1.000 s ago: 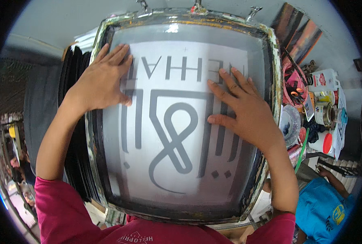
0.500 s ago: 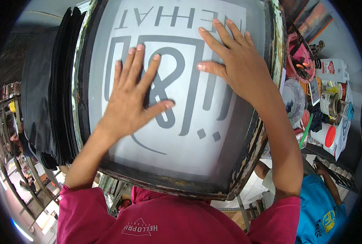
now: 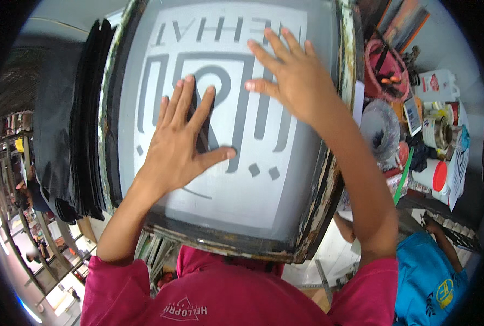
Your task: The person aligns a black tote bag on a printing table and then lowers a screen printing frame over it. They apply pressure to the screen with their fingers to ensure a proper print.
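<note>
white jug with red label (image 3: pixel 436 85), red-capped white tub (image 3: pixel 431 175), far right

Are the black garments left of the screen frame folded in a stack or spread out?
Stacked. The black garments lie piled in layers, edges lined up beside the screen frame.

A single head-worn fisheye camera is looking steeply down from close above. The printing screen (image 3: pixel 220 108) is filling the middle, with cluttered shelving lying right.

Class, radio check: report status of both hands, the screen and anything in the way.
Left hand and right hand flat, fingers spread, on the printing screen. Nothing held. Mesh bare around the hands; black fabric stack alongside, left.
</note>
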{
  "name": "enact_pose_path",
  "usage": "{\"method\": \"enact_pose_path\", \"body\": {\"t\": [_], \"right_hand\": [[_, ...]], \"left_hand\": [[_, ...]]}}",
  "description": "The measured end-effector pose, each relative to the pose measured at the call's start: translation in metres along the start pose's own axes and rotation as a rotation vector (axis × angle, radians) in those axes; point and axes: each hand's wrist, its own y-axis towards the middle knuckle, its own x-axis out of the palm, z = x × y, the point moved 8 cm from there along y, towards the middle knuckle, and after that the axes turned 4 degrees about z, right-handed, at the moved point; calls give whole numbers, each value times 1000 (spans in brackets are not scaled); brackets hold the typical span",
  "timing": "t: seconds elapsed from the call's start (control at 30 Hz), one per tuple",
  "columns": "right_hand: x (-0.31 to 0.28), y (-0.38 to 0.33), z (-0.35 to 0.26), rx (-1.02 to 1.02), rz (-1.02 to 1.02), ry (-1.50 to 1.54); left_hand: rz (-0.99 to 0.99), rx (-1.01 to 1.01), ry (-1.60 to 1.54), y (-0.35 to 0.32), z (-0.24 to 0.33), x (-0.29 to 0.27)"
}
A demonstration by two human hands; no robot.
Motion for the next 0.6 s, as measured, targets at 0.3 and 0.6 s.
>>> {"method": "enact_pose_path", "body": {"t": [0.3,0.6], "right_hand": [[-9,4,-4,49,-124,81],[-4,12,-9,159,-343,-15]], "left_hand": [[-186,20,-142,5,-24,-33],[-128,183,-144,14,-33,-37]]}}
